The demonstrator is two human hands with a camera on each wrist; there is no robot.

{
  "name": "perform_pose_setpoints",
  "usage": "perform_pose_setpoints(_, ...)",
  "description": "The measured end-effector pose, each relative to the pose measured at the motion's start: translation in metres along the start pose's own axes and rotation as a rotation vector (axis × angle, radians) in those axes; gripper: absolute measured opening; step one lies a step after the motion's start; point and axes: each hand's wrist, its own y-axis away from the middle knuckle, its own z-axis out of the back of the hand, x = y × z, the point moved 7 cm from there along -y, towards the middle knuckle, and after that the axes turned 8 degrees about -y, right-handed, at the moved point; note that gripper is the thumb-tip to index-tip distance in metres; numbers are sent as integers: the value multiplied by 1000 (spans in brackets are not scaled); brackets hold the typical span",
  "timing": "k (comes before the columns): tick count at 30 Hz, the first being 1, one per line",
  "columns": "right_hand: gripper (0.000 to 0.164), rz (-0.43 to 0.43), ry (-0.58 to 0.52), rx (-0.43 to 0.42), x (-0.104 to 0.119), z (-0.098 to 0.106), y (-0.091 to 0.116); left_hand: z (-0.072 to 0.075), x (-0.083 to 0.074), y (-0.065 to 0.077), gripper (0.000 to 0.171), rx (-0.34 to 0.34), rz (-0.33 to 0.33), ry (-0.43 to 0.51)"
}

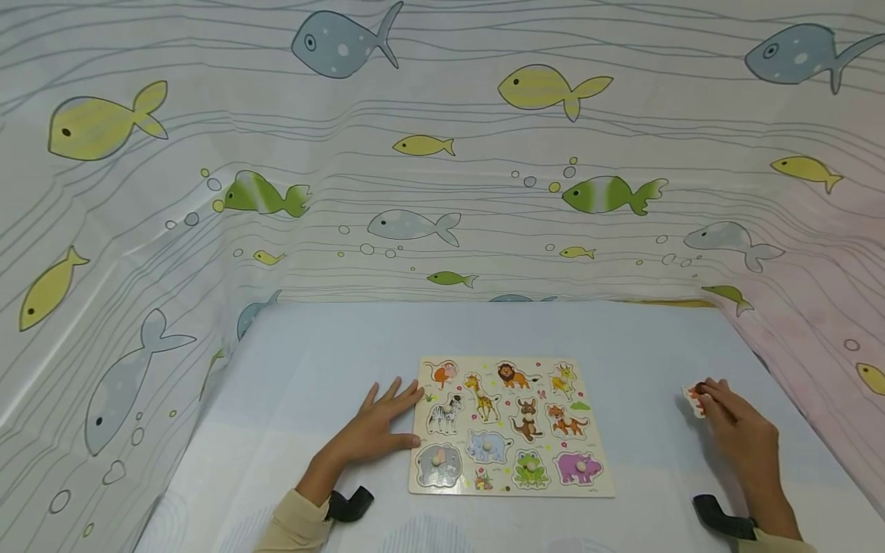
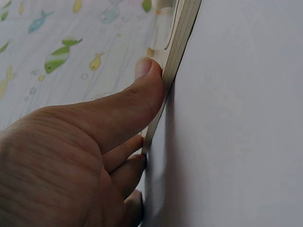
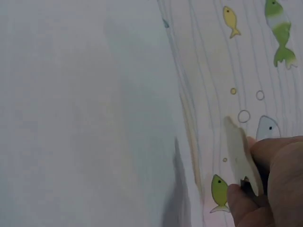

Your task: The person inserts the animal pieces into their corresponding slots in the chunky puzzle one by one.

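Observation:
A wooden animal puzzle board [image 1: 508, 482] lies flat on the table. My left hand [image 1: 373, 426] touches its left edge, fingers spread and straight; in the left wrist view the thumb [image 2: 150, 87] presses against the board's side edge [image 2: 182, 42]. Knobs stand on the grey elephant [image 1: 449, 470], the blue animal [image 1: 494, 452], the frog [image 1: 531, 478] and the hippo [image 1: 570, 467]. Off to the board's right, my right hand [image 1: 747, 434] pinches a small puzzle piece [image 1: 691, 401] with an orange picture and white border above the table. Its pale wooden side [image 3: 239, 149] shows in the right wrist view.
The table [image 1: 332, 346] has a pale blue-white cover. Behind it and at both sides hangs a fish-patterned sheet [image 1: 387, 184]. A black curved wrist mount sits at each wrist, the left one [image 1: 351, 504] close to the board's lower left corner.

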Motion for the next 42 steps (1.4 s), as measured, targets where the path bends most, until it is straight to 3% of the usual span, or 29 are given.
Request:
perform_pose_setpoints(4,26,116,-89,39,16,-9,-6,1,-1,0,85,-8,-4,-5)
perform_pose_setpoints(11,32,255,-128,54,39,-27,-9,1,-3,0,85,-12,-9,1)
perform_pose_setpoints(27,38,297,-309,362,85,-94,-18,0,-1,-1,84,-12,-7,-4)
perform_pose_setpoints(37,40,398,-398,453,118,-117,-23,1,-1,0,84,-10,0,0)
perform_pose_setpoints(42,37,403,-377,478,128,-129,-25,0,0,1,84,-5,5,0)
